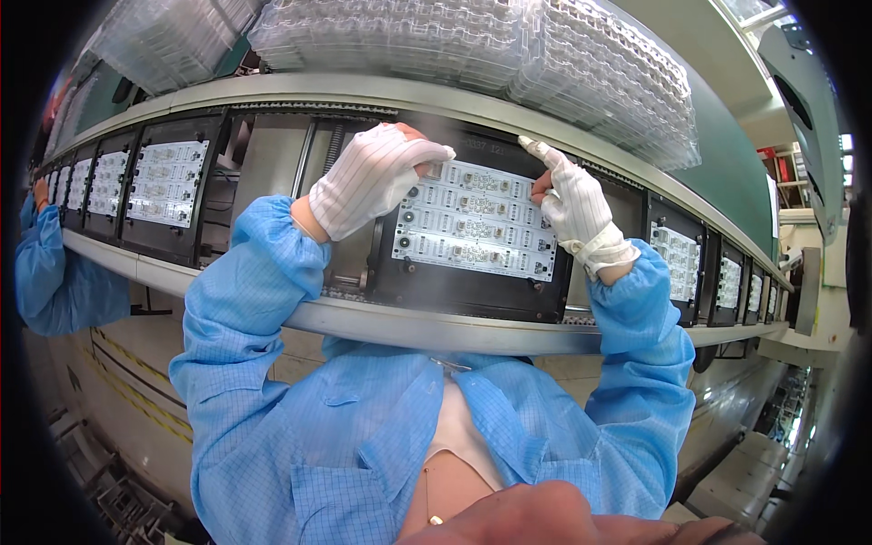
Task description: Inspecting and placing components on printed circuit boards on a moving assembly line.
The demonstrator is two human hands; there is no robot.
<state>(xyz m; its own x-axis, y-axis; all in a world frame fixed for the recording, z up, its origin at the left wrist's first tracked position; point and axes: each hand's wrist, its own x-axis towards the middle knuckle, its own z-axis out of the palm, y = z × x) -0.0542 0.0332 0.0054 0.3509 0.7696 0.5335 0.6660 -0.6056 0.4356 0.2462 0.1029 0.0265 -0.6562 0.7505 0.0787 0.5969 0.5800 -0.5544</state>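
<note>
A white circuit board panel [476, 222], made of several strips with small parts, lies in a black tray fixture [436, 291] on the conveyor in front of me. My left hand [374, 177], in a white striped glove with bare fingertips, is at the panel's upper left corner. Its fingers are pressed together there, and what they hold, if anything, is hidden. My right hand [574, 204], gloved the same way, is by the panel's upper right edge. Its index finger stretches toward the tray's far edge, while a bare fingertip touches or nearly touches the panel's side.
More trays with panels line the conveyor, a left one [168, 182] and a right one [675, 259] being nearest. Stacked clear plastic trays [391, 41] stand beyond the far rail. A metal rail [436, 338] runs along my side. A co-worker's blue sleeve [45, 272] is at far left.
</note>
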